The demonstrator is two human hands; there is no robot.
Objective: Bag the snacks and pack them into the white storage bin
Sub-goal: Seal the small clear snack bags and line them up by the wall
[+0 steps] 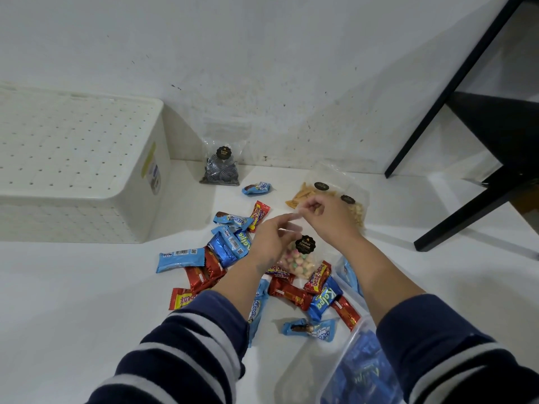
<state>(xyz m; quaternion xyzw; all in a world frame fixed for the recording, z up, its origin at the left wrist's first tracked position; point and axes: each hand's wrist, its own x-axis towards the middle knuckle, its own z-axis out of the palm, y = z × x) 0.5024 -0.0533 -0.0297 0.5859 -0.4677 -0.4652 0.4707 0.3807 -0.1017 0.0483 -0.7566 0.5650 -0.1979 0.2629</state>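
Pinching the clear biscuit bag point(300, 255) (top edge blurred), left hand point(269, 243) and right hand point(332, 218) hold it over scattered snacks point(221, 252); white bin point(87, 170) stands upside down, far left.

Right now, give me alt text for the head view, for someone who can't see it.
Two hands, left hand and right hand, pinch the top of a clear bag of pastel biscuits above scattered red and blue snack packets on a white floor. A white storage bin sits far left.

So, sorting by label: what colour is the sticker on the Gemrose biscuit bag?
Black with gold lettering, on the Gemrose biscuit bag; the head view shows it.
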